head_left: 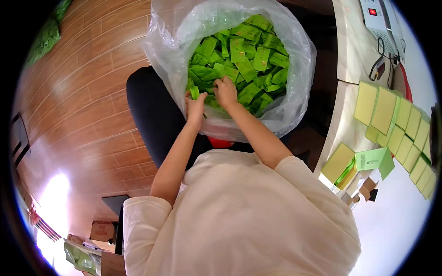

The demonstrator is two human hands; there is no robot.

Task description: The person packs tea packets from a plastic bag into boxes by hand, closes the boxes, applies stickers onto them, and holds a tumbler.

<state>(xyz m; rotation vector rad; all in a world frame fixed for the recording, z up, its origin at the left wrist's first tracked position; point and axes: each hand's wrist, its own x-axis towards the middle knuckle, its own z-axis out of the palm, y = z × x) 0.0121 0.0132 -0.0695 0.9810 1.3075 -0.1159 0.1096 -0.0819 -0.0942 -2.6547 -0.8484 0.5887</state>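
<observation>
Left hand (pixel 195 108) is right at the near left side of the bag opening, partly curled, with a little green packet (pixel 194 93) standing up between the thumb and fingers, so it looks like that one's got a hold. Right hand (pixel 225 93) is just beside it, fingers bent and pointing down into the pile, not spread wide; can't tell if it's actually gripping a packet or just touching a few, since the fingertips are kinda lost in there. Under both hands there's a big heap of green packets (pixel 246 69), all lying at random angles inside a cloudy see-through plastic bag (pixel 299 60) with its mouth wide open. Bag's sitting right in front of the person, near a dark trouser leg (pixel 154 110), with a bit of something red (pixel 220 142) peeking out below it. Cream shirt (pixel 258 211) fills the bottom of the view. Over on the right is a pale table (pixel 338 115) with an open box (pixel 338 163) with some green inside, rows of flat yellow-green pieces (pixel 384 110), and farther up, a white machine (pixel 380 20) with a red switch (pixel 372 12). Left side's mostly brown wood-look floor (pixel 101 92), plus a cardboard box (pixel 103 231) down low.
</observation>
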